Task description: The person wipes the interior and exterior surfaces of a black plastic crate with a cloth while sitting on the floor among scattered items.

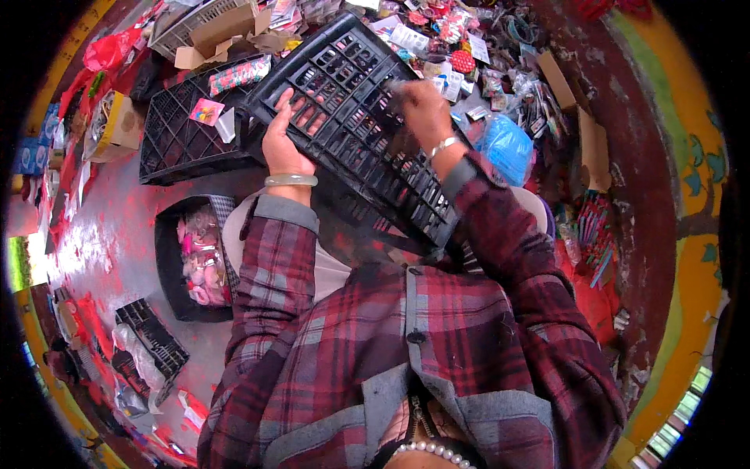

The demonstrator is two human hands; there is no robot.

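Note:
A black plastic lattice crate (344,117) is held tilted in front of my chest, its grid of openings facing me. My left hand (291,137) is closed round its left edge, with fingers showing through the openings and the thumb along the rim. Above the crate's upper right side, my right hand (428,113) has its fingers curled in. A small greyish blur shows at those fingertips, too smeared to name. The crate hides what lies behind most of it.
Many small packaged goods (469,59) are heaped beyond the crate, with a blue plastic-wrapped bundle (506,148) at right. Another black crate (176,137) stands at left. Nearer, a black bin (176,285) holds pink items. Cardboard boxes (121,129) stand farther left.

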